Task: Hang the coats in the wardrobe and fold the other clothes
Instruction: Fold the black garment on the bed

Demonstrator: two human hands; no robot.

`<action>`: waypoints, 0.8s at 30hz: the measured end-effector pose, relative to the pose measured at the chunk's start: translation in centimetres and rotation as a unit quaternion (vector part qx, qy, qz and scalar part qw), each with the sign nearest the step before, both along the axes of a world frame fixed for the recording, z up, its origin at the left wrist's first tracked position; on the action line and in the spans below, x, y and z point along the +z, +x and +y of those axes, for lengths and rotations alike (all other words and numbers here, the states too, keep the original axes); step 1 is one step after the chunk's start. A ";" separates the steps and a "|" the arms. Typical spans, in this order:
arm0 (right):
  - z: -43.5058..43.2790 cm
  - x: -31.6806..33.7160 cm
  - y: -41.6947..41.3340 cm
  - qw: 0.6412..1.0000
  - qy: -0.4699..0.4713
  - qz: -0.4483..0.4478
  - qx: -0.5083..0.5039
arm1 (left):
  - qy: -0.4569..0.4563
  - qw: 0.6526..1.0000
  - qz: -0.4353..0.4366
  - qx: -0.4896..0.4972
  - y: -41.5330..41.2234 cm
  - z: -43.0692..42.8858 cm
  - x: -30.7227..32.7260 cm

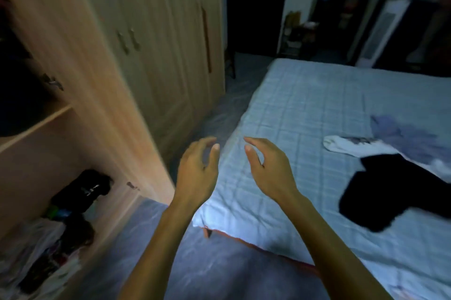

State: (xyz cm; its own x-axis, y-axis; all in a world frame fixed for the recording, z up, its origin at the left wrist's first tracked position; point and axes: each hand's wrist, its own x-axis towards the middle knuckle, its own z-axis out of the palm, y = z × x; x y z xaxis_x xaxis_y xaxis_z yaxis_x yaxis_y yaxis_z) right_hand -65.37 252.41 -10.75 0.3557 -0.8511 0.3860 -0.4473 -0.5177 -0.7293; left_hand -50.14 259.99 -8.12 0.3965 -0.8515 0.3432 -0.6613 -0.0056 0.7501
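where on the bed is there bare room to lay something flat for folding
The bedspread is bare from its left edge across to the clothes, and along the far end. The right side is crowded: a black garment, a white garment and a lilac garment overlap there. The left hand and right hand hover empty over the near-left corner.
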 end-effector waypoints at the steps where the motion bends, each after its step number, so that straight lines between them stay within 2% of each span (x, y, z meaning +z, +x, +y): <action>1: -0.3 -0.4 -2.8 1.000 0.008 -0.002 -0.019 | 0.005 1.000 0.007 -0.022 -2.6 -0.9 -0.4; 8: -1.3 -3.2 -18.3 0.987 0.056 -0.030 -0.146 | 0.037 0.991 0.015 -0.127 -17.6 -5.9 -1.7; 16: -2.5 -6.4 -29.8 0.957 0.094 -0.078 -0.264 | 0.099 0.965 -0.007 -0.242 -28.9 -11.2 -4.0; 20: -4.0 -7.9 -34.2 0.945 0.117 -0.067 -0.299 | 0.117 0.951 0.002 -0.286 -33.5 -15.1 -5.6; 24: -7.4 -9.3 -38.3 0.934 0.132 -0.020 -0.332 | 0.129 0.936 0.025 -0.326 -38.2 -19.8 -7.6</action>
State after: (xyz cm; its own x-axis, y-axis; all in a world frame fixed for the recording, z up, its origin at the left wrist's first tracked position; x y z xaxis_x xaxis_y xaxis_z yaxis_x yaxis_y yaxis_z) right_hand -103.70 245.06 -20.09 -0.2946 -0.9464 0.1326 -0.5759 0.0650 -0.8149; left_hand -88.30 240.16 -15.75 -0.2254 -0.9702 0.0884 -0.5517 0.2019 0.8093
